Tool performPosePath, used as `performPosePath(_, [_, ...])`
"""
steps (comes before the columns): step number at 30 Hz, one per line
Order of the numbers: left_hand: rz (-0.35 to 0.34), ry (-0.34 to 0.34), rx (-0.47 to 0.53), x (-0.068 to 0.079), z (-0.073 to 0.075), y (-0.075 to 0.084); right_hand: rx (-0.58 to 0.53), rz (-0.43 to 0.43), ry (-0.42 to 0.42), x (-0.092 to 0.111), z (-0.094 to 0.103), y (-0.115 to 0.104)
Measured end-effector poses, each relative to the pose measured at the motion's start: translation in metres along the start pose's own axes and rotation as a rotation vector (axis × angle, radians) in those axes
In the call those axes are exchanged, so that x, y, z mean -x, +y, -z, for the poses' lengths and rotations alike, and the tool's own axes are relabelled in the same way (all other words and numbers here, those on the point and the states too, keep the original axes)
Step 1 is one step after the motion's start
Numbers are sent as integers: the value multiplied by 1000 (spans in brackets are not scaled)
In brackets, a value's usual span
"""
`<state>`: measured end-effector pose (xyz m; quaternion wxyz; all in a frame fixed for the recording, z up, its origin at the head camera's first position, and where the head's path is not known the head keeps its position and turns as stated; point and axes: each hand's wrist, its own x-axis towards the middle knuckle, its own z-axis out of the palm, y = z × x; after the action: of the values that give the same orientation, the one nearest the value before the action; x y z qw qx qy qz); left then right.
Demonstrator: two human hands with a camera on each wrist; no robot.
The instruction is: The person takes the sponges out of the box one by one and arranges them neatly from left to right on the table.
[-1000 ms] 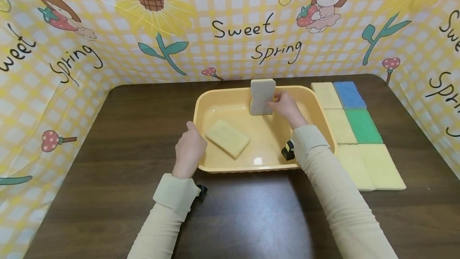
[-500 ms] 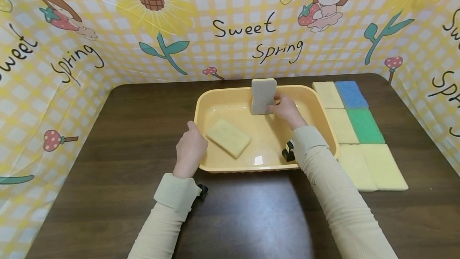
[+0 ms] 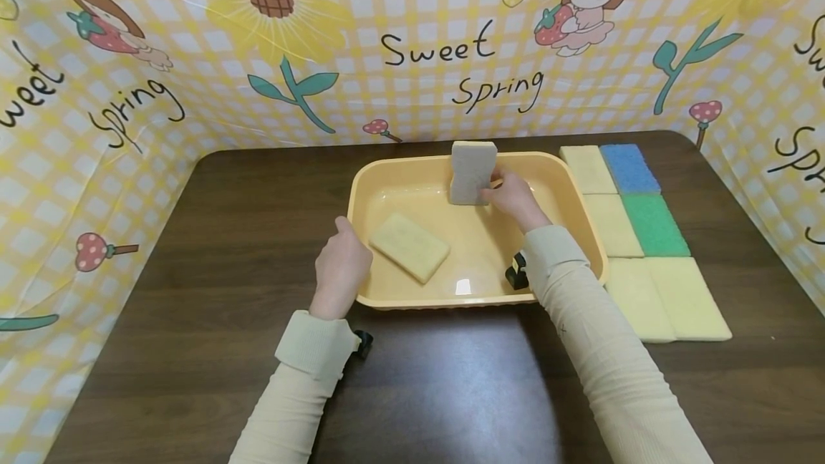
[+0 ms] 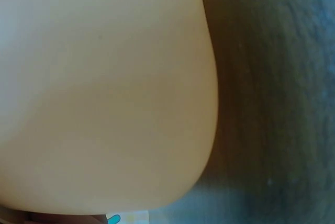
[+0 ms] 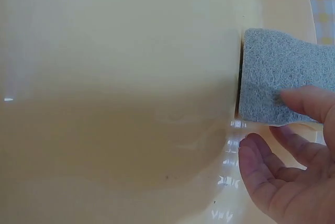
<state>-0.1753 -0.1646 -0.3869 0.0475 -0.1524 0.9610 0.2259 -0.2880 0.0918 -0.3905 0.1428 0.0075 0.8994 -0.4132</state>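
Note:
A grey-faced scouring sponge (image 3: 473,172) with a pale yellow edge stands upright at the back wall of a yellow plastic tray (image 3: 445,302), its top rising above the rim. My right hand (image 3: 512,199) pinches its right side. In the right wrist view the thumb lies on the rough grey face of the sponge (image 5: 267,72), other fingers are behind and below it. My left hand (image 3: 341,267), fingers curled, grips the tray's left rim. The left wrist view shows mostly the tray's outer side (image 4: 115,103); the left fingers are hidden there. A flat yellow sponge (image 3: 409,248) lies inside at the left.
Right of the tray, several sponges lie flat in rows: yellow ones (image 3: 690,299), a green one (image 3: 656,225) and a blue one (image 3: 629,168). All stand on a dark wooden table (image 3: 225,263). A checked yellow cloth (image 3: 213,34) hangs behind and at both sides.

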Motion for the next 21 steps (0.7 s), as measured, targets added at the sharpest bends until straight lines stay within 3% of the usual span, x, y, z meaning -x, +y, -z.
performPosePath(21, [2,-5,8,1,1,0,0,7,-7,3,-1,-1])
